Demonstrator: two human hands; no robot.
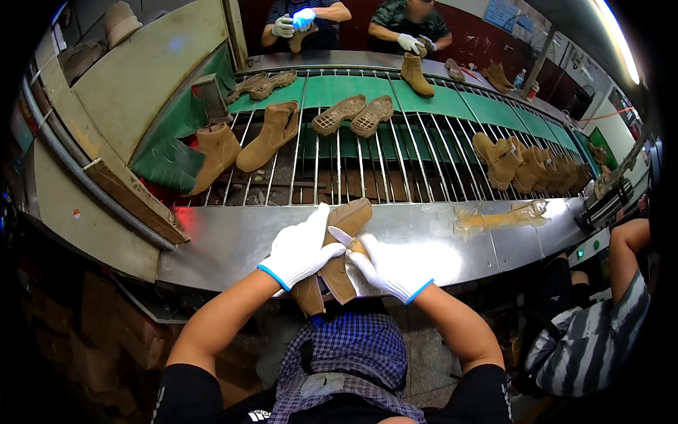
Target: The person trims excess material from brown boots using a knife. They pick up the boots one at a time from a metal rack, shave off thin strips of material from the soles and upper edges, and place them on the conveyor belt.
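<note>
My left hand [299, 246], in a white glove with a blue cuff, is closed round a tan ankle boot [351, 214]. The boot lies on its side over the metal ledge, sole toward the far right, its split shaft hanging toward my apron. My right hand [388, 264], gloved the same way, closes on a short tool [340, 235] with a pale flat blade and what looks like a brown handle. That blade rests against the boot's side close to the sole. Fingers hide part of the handle.
Beyond the ledge [233, 247], a metal-bar conveyor [318, 166] with green strips carries tan boots [270, 136] and loose soles [353, 114]. More boots [526, 164] stand in a row at right. Two gloved workers are across; another person [593, 332] sits at right.
</note>
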